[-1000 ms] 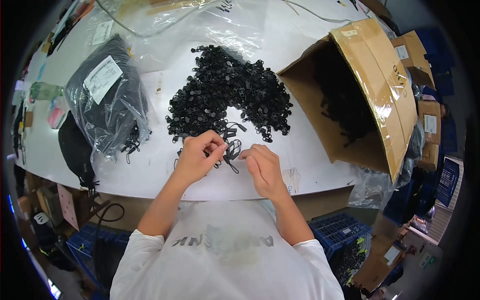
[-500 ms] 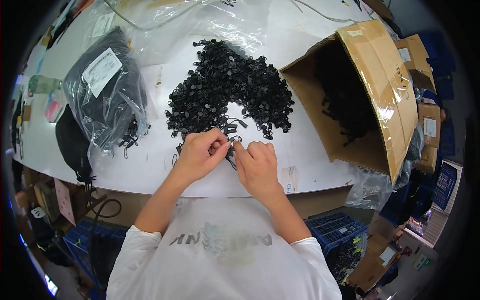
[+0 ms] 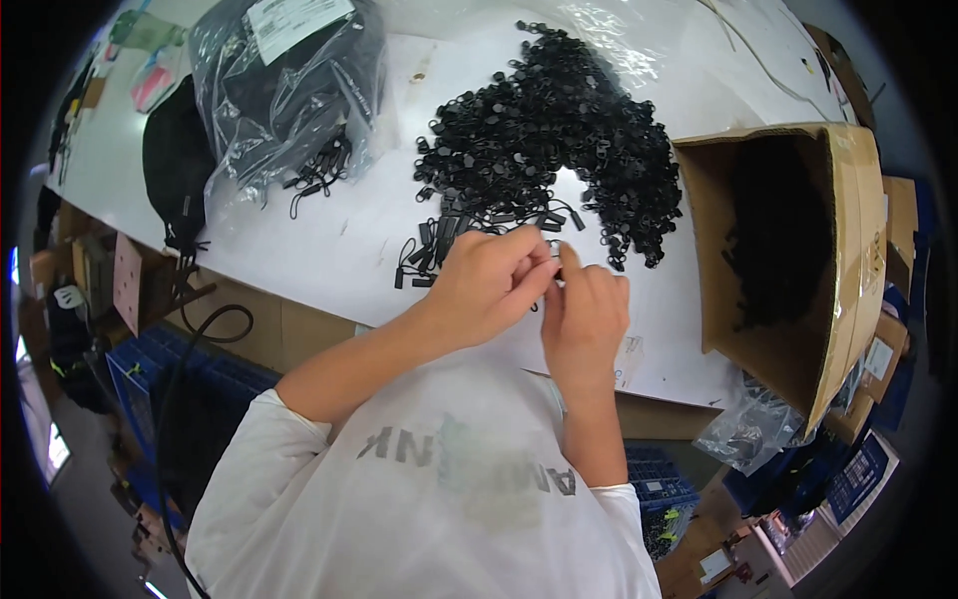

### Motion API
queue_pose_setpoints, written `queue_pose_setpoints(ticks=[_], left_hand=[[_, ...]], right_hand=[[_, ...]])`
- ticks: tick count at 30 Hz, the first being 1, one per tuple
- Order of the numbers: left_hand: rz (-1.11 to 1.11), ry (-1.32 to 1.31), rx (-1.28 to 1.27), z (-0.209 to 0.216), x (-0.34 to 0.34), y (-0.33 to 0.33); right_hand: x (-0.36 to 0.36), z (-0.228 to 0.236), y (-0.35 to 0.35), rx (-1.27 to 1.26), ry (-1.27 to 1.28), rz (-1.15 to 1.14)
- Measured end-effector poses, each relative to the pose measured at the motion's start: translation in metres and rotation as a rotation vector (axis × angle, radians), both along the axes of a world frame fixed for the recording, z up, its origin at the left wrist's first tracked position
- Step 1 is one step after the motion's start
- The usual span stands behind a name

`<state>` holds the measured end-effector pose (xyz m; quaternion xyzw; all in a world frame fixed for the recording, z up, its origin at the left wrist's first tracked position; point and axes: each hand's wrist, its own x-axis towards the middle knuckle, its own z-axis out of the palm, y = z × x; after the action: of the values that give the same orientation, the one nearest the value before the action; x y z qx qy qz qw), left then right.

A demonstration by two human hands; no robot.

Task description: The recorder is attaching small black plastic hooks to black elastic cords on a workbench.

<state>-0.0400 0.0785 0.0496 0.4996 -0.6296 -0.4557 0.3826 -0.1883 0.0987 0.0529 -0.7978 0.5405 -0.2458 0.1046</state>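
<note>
My left hand (image 3: pixel 494 282) and my right hand (image 3: pixel 587 314) meet fingertip to fingertip over the near part of the table. Both are closed in a pinch around a small black piece, mostly hidden by the fingers; its exact kind cannot be made out. Just beyond them spreads a big heap of small black plastic clips (image 3: pixel 539 130). Beside my left hand, along the heap's near edge, lie several black cord pulls (image 3: pixel 424 240) with thin loops and stubby ends. More such looped pulls (image 3: pixel 324 170) rest by the clear bag at the left.
A clear plastic bag (image 3: pixel 289 90) of dark goods and a black pouch (image 3: pixel 178 165) sit at the left. An open cardboard box (image 3: pixel 848 230) with black contents lies tipped at the right. Blue crates (image 3: pixel 654 484) stand below the white table (image 3: pixel 299 255).
The view has turned and shifted, so table, heap and box appear farther right and tilted. Both hands stay together, pinching at the same spot before the heap.
</note>
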Motion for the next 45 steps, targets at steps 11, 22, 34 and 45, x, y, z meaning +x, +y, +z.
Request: queue_pose_setpoints(ticks=[11, 22, 34, 45], left_hand=[[-0.446, 0.286, 0.381, 0.003, 0.046, -0.032], [-0.09, 0.533, 0.26, -0.008, 0.024, -0.017], [-0.199, -0.052, -0.406, -0.013, 0.027, -0.015], [-0.305, -0.059, -0.283, -0.015, 0.027, 0.0]], right_hand=[[0.014, 0.01, -0.012, -0.067, -0.202, 0.152], [0.008, 0.005, -0.015, 0.068, -0.456, 0.16], [0.009, -0.007, 0.005, 0.008, -0.489, 0.055], [-0.01, -0.015, 0.003, 0.233, -0.254, 0.179]])
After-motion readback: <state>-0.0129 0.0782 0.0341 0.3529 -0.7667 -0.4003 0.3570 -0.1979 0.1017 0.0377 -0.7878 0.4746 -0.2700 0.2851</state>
